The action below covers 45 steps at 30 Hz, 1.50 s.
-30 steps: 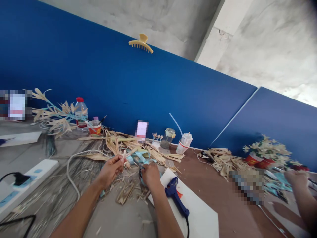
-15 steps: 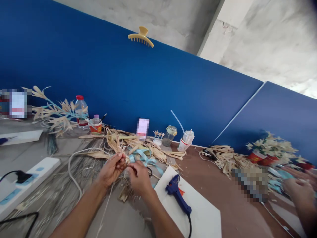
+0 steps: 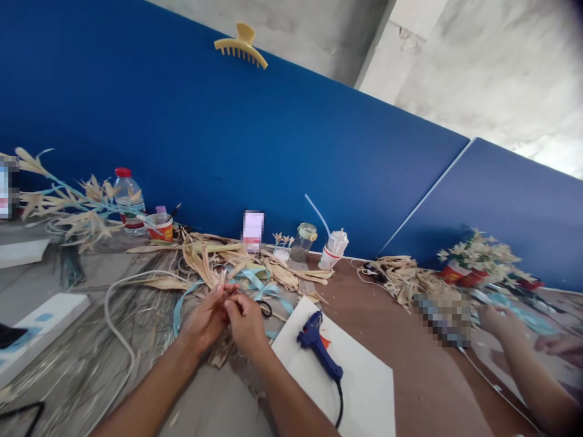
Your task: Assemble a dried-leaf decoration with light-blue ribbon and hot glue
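Note:
My left hand [image 3: 206, 320] and my right hand [image 3: 245, 323] meet over the table, both closed with fingertips pinched together. What they grip is small and mostly hidden by the fingers. Pale dried husk strips [image 3: 204, 267] rise just beyond my left fingers; I cannot tell if they are held or lie in the pile behind. Light blue ribbon [image 3: 252, 280] lies behind my hands, and a strip of it curves down left of my left hand. Black scissors handles [image 3: 265, 309] show beside my right hand.
A blue glue gun [image 3: 319, 349] lies on a white board [image 3: 364, 388] at right. A power strip [image 3: 45, 331] and white cable are at left. Cups, a bottle [image 3: 130, 203], a jar [image 3: 303, 243] and a phone [image 3: 253, 232] line the blue partition. Another person's hands [image 3: 503, 321] are far right.
My hands have drawn closer together, fingertips now meeting. A blue ribbon strip now shows left of my left hand. The view has shifted, moving the surroundings leftward. The other person's hands have moved apart.

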Motion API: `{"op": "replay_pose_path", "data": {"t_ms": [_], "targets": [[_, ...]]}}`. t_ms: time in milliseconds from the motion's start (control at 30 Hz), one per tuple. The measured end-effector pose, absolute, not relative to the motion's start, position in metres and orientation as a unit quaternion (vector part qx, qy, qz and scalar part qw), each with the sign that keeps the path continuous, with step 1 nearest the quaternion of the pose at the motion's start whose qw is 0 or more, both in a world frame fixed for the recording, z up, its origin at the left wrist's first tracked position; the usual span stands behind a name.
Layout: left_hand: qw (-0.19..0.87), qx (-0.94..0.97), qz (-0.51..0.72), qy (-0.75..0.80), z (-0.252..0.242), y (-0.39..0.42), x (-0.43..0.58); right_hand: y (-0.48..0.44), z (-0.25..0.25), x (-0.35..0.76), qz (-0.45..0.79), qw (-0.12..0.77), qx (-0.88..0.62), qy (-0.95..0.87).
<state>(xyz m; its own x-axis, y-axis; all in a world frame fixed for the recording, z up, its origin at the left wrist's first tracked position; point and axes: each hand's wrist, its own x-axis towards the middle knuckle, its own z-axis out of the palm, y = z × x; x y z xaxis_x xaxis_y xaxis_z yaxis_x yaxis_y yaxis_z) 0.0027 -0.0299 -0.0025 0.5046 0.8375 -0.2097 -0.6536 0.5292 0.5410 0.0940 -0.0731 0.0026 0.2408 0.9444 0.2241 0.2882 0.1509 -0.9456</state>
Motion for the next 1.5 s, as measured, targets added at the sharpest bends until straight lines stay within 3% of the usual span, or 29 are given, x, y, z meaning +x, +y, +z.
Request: {"op": "replay_pose_path", "data": {"t_ms": [433,833,1200,1500], "targets": [[0.825,0.219,0.46,0.243,-0.004,-0.044,0.014,-0.07,-0.008,0.092,0.282,0.581,-0.567,-0.512],[0.814,0.242,0.479,0.22,0.0,-0.041,0.014,-0.065,-0.002,0.097,0.442,0.626,-0.47,-0.438],[0.809,0.274,0.471,0.223,0.005,-0.039,0.008,-0.072,-0.001,0.095,0.237,0.598,-0.55,-0.533],[0.821,0.265,0.459,0.213,0.003,-0.036,0.004,-0.072,-0.002,0.095,0.221,0.587,-0.556,-0.546]]}}
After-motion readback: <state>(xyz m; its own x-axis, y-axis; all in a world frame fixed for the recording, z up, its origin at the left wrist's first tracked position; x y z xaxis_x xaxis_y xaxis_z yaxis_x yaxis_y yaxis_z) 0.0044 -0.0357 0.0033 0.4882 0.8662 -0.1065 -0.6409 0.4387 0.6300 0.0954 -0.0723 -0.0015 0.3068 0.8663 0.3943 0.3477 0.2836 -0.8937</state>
